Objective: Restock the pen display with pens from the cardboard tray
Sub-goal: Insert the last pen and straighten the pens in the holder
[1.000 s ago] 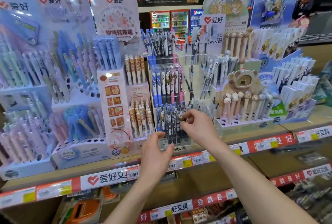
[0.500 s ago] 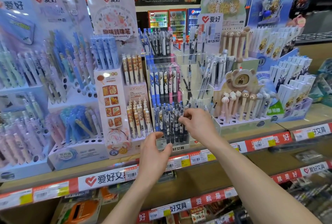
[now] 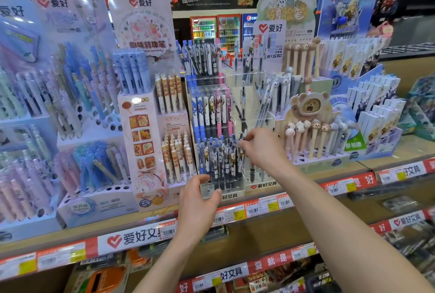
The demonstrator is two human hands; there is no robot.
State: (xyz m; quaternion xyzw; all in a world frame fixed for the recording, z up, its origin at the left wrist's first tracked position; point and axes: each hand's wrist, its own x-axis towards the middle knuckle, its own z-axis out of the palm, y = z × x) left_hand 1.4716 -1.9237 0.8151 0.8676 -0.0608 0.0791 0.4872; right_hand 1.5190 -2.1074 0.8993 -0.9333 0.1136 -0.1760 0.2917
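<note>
**Pen display (image 3: 233,190): seating pens in the front row**

Head view. Grips the display's front lip with the left hand (image 3: 200,201), thumb on top and fingers curled under the clear base. Pinches the tops of the front-row pens (image 3: 216,158) with the right hand (image 3: 261,149), fingertips closed at the row's right end. Cannot tell whether on one pen or two.

Judged as the seating step. Clamp low with the left hand so the clear stand does not slide back on the shelf (image 3: 369,163). Lower each pen straight down, tip first, just beside the right fingertips. Ease neighbours aside rather than forcing them, since the row looks packed tight. Turn printed faces forward to match.

Containers, by hand:
- **Under the right hand:** front tier, crowded with dark and blue character pens, upright and touching.
- **Above the right fingers:** middle-tier pens (image 3: 210,114), one full row in blue, white and pink.
- **Higher again:** top-tier pens (image 3: 203,62), mostly dark and leaning.
- **Just behind the right hand:** clear bins with only a few thin dark pens (image 3: 243,114), probably the roomiest spot.
- **Right of the right hand:** animal-headed pens (image 3: 313,137), standing in a holed base.
- **Left of the left hand:** cream pens (image 3: 176,154) in a pink card stand.

Shows no cardboard tray near either hand.
</note>
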